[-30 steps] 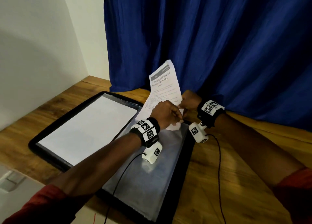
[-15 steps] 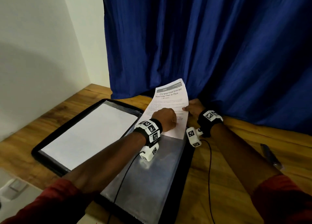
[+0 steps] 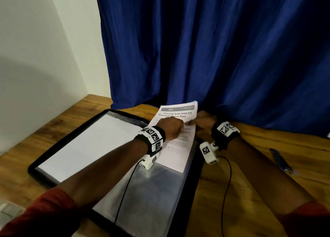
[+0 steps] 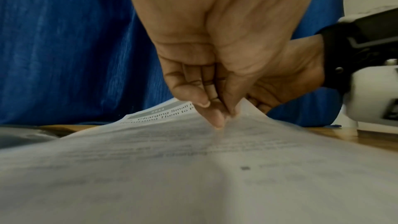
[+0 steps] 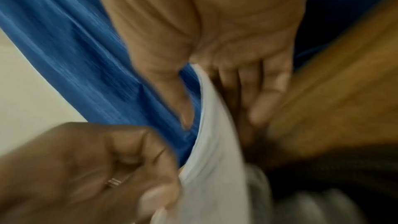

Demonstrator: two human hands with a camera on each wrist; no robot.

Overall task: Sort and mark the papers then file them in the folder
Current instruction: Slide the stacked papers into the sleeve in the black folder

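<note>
A printed paper (image 3: 178, 147) headed "Charging Small Items and Returning Them to Place" lies slanted over the far end of the right page of an open black folder (image 3: 71, 135). My left hand (image 3: 171, 129) pinches the sheet near its middle, thumb against fingertips (image 4: 219, 117), which lifts a ridge in the paper (image 4: 193, 168). My right hand (image 3: 203, 124) is at the sheet's right edge. In the blurred right wrist view that edge of the paper (image 5: 215, 159) runs between thumb and fingers (image 5: 221, 118). The folder's left sleeve holds a white sheet (image 3: 89, 147).
The folder's right page is a clear plastic sleeve (image 3: 142, 201). A blue pen (image 3: 281, 160) lies on the wooden table (image 3: 250, 183) to the right. A blue curtain (image 3: 214, 49) hangs just behind the folder, and a white wall (image 3: 35, 58) stands at the left.
The printed paper has come down from standing upright against the curtain to lying slanted on the folder's right page. Both hands moved down with it.
</note>
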